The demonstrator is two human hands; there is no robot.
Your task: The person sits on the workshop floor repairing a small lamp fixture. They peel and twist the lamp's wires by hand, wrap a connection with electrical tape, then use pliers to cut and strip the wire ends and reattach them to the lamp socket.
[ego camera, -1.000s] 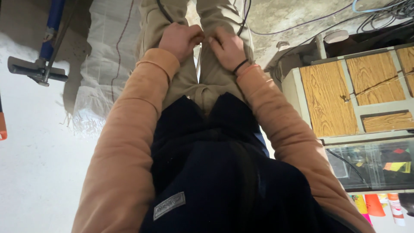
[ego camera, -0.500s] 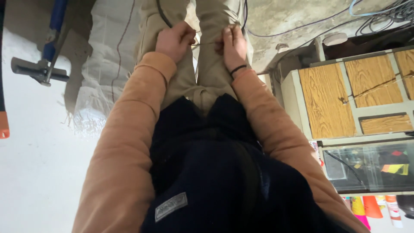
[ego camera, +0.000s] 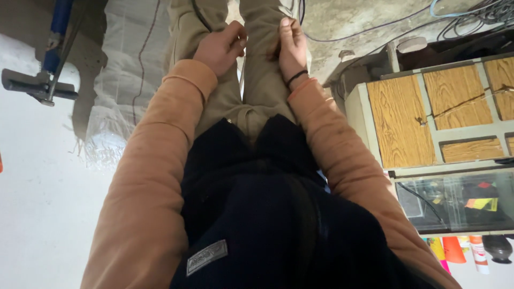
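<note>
Two hands laid on the khaki trousers

The left hand (ego camera: 220,49) is curled, its fingers gripping a fold of the khaki trousers (ego camera: 257,91); the right hand (ego camera: 292,48) is pressed flat, fingers narrow and straight, on the other leg. One black wristband (ego camera: 296,78) is worn; two orange sleeves (ego camera: 155,160) are extended forward.
</note>
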